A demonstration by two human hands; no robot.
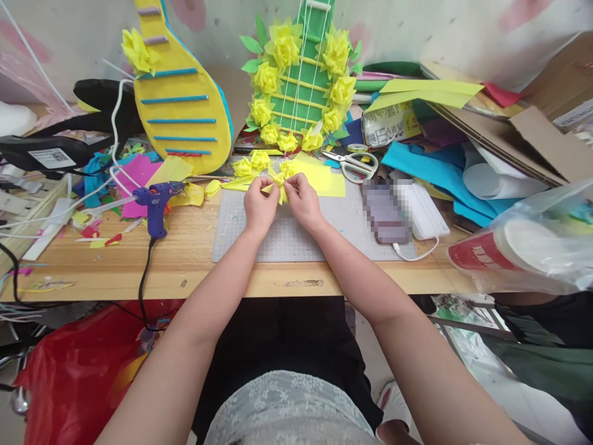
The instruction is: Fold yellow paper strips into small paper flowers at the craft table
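Both hands meet over the far part of a grey cutting mat [296,244]. Between them is a small piece of yellow crepe paper [280,179], its points sticking out. My left hand [260,205] pinches it from one side, my right hand [303,199] from the other. Just beyond lie finished yellow paper flowers [250,164] and flat yellow paper sheets [324,177]. Behind stands a green paper guitar [301,93] ringed with yellow flowers and green leaves. The fingertips partly hide the piece being held.
A blue glue gun [157,207] stands at the left, its cord hanging over the table edge. A yellow paper instrument [183,117] leans behind it. Scissors [356,164], a phone [386,213], a white power bank [421,210] and a bagged cup [491,247] lie rightward.
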